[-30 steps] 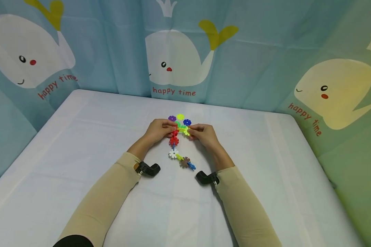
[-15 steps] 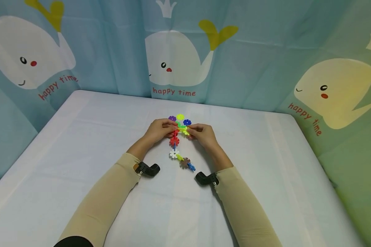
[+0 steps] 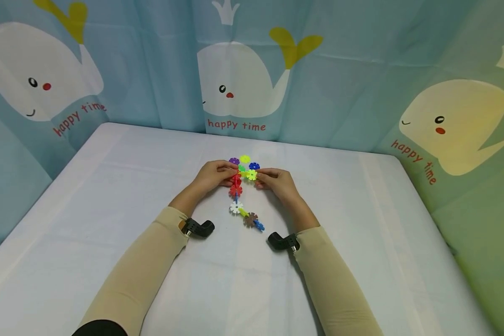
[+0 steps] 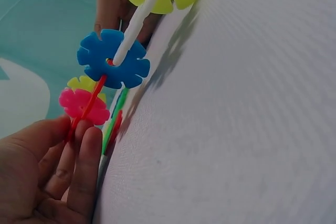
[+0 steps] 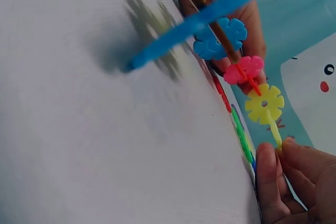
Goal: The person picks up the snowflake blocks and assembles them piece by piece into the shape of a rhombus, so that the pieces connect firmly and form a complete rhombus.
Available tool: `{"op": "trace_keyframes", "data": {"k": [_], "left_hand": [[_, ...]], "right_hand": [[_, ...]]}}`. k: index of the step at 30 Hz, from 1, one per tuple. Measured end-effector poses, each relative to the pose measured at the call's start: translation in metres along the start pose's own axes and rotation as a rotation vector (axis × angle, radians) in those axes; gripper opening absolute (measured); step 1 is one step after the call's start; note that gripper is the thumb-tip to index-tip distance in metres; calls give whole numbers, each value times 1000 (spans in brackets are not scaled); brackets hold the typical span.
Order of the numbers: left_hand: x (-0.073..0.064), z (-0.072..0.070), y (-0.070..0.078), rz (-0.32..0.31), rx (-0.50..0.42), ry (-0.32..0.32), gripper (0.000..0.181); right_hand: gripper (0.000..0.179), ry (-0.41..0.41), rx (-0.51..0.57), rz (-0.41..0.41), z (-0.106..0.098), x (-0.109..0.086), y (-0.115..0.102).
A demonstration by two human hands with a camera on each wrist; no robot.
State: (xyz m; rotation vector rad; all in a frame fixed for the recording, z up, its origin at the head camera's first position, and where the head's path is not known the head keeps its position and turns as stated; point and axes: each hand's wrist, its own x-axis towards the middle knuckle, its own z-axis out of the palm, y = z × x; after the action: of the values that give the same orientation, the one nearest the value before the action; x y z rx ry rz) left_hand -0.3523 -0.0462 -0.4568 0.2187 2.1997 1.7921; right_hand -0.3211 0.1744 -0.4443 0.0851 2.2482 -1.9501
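Note:
A chain of slotted plastic flower discs hangs between and below both hands. My left hand (image 3: 213,173) pinches a red disc (image 4: 95,97) seen edge-on in the left wrist view, beside a pink-red disc (image 4: 84,106) and a blue disc (image 4: 112,59). From there the chain runs toward me through a white disc (image 3: 236,207) and a brown disc (image 3: 250,220) to a blue end disc (image 3: 259,225). With thumb and fingers, my right hand (image 3: 277,181) pinches a pale yellow disc (image 5: 275,132), edge-on in the right wrist view. It joins a face-on yellow disc (image 5: 264,104).
Loose discs lie just beyond the hands on the white table (image 3: 344,242): purple (image 3: 234,161), yellow (image 3: 245,159), dark blue (image 3: 254,166) and green (image 3: 241,168). A whale-print curtain (image 3: 344,112) stands behind the table's far edge.
The yellow disc by my right hand has shifted slightly up and left and now faces the head camera more. My left hand and the chain have moved slightly left and up.

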Motion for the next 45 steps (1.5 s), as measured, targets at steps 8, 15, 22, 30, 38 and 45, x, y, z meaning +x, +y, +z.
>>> {"op": "trace_keyframes", "data": {"k": [8,15,22,30,38,45], "left_hand": [[-1,-10,0,-29,-37,6,29],[-1,-26,0,-61,-56,15,32],[-3,-45,-3,-84,-70,-6,35],[-4,-57,-2,-82,-81,-22,36],[-5,-57,-3,-99,-84,-10,35],[-6,-57,-2,-102,-92,-9,35]], "right_hand": [[33,-5,6,-11,-3,-1,1],[32,3,-3,4,-4,-1,1],[31,16,-23,17,-3,-3,-1],[33,41,-71,8,1,-2,-7],[32,76,-227,24,9,9,-11],[33,76,-386,-9,15,18,-15]]}}
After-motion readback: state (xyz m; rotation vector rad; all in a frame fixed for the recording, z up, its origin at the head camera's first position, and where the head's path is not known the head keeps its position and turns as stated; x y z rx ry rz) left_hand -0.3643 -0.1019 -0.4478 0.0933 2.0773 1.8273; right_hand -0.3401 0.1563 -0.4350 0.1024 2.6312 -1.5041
